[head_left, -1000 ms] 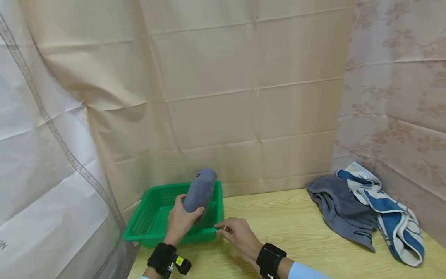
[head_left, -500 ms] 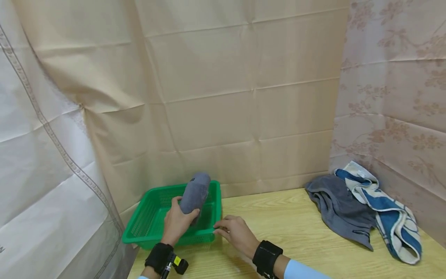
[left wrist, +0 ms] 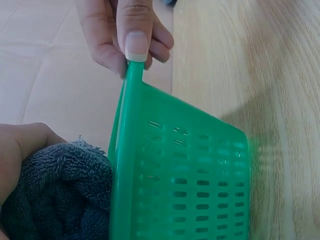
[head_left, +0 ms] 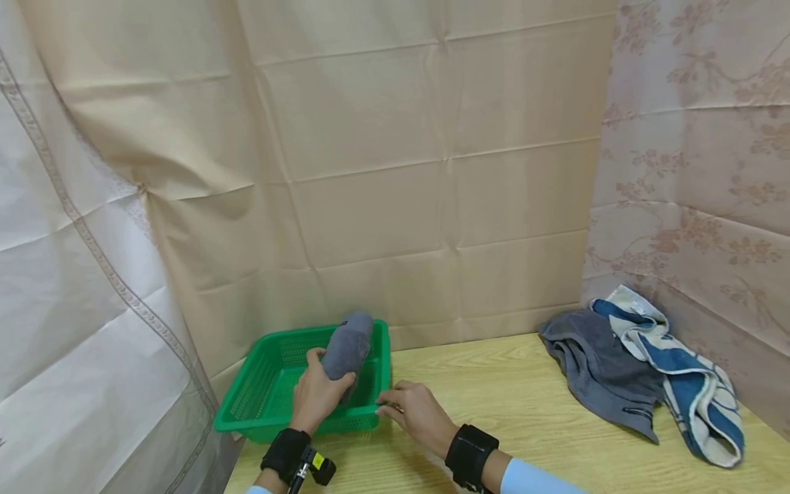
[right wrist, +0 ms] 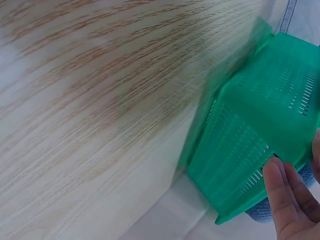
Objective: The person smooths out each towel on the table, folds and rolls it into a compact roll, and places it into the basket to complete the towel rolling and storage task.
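In the head view my left hand (head_left: pixel 316 396) grips a rolled grey towel (head_left: pixel 348 348) from its near end, over the right side of the green plastic basket (head_left: pixel 237 420). The roll leans with its far end up near the back rim. Its looped, coiled end (left wrist: pixel 60 195) shows beside the basket wall (left wrist: pixel 190 165) in the left wrist view. My right hand (head_left: pixel 421 417) pinches the basket's near right corner at the rim, thumb and fingers on either side. The right wrist view has the right fingers (right wrist: pixel 282 195) against the perforated wall (right wrist: pixel 235 145).
A crumpled grey towel (head_left: pixel 607 370) lies on the wooden table (head_left: pixel 481 370) at the right. Partly over it is a blue and white patterned towel (head_left: pixel 697 384). A beige cloth curtain (head_left: pixel 432 206) hangs behind the basket, with a white sheet (head_left: pixel 80 329) at the left.
My left hand has lowered the rolled towel a little into the basket. The right hand keeps its pinch on the corner. The head view has shifted slightly.
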`<state>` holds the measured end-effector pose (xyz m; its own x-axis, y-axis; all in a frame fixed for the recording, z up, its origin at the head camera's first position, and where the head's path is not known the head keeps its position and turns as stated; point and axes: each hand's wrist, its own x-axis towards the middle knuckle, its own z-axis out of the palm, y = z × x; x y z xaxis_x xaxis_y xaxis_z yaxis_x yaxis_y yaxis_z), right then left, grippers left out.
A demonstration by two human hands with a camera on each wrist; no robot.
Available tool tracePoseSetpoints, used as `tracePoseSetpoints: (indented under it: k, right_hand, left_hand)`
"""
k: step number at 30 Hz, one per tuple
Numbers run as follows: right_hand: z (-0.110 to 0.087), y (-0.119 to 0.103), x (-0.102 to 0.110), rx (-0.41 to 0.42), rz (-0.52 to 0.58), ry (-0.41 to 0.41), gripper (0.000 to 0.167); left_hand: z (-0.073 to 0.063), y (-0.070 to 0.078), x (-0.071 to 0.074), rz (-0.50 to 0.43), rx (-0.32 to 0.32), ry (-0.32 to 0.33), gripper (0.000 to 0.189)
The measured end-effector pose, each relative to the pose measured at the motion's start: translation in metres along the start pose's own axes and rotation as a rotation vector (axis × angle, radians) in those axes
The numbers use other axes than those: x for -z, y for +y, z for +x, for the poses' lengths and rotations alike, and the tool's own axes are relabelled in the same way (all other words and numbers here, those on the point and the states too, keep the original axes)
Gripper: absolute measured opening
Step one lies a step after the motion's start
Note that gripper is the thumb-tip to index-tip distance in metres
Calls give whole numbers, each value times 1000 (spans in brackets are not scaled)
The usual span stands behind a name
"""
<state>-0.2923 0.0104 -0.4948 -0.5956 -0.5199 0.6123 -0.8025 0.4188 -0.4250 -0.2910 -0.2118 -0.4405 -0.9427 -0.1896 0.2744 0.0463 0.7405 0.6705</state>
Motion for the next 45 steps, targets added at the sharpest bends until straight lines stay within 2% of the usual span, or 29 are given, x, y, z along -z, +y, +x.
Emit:
tracePoseSetpoints:
  k: [5,16,26,40,45]
  right_hand:
    - [0,-2,1,4,-2,-1,13]
    - [1,-1,0,-11,-15,-20,11]
    - [1,-2,3,6,-52,-48,11]
    - [4,-2,7,19,-106,-99,11]
    - [4,-1,6,20,-119,-101,11]
  left_hand:
    - [1,0,-1,45,-2,13,78]
    - [3,2,-3,97,-14,-18,77]
    - [7,0,-16,130,-8,-42,78]
    - [4,0,-25,99,-22,-95,79]
    - [3,2,-28,102,-7,-102,83]
